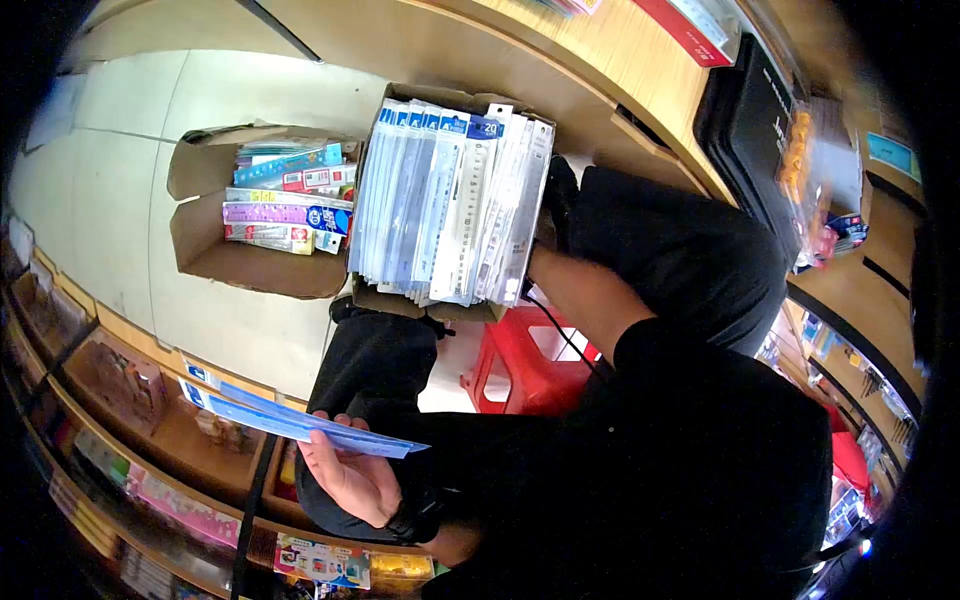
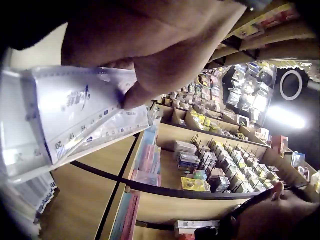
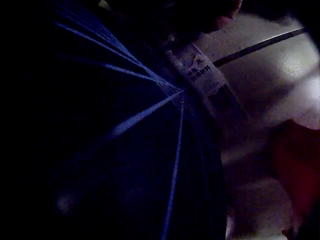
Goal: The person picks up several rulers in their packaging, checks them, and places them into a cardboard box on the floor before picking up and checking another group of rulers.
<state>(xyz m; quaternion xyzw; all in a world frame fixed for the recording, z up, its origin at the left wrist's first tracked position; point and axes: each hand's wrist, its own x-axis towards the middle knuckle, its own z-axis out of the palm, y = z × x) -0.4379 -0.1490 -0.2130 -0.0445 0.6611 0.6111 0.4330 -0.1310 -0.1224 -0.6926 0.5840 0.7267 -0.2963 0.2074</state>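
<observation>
A few ruler packs are held in the L hand, thumb on top, fingers curled under, above the lap. The R hand is tucked behind the far edge of the ruler-filled box; its grip can't be told. A 2nd box is seen adjacent, on the floor.

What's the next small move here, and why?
Likely lift one pack from the upright ruler packs with the right hand, which reaches in at their edge in the cardboard box. The left hand grips only a few rulers, so it looks able to take more.
</observation>
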